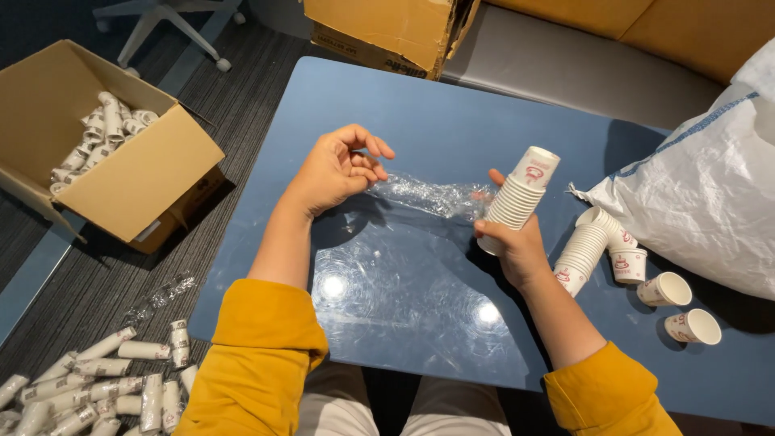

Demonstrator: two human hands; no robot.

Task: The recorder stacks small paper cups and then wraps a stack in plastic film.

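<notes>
While right hand (517, 242) grips cups (521, 198), wrap (428, 196) left

To your left on the carpet sits an open brown cardboard box (121, 173), filled with plastic-wrapped sleeves of white paper cups (101, 133). More wrapped cup sleeves (97, 391) lie loose on the floor by your left knee. A second brown cardboard box (387, 32) stands beyond the table's far edge. A large white woven sack with a blue stripe (702, 194) rests at your right.
</notes>
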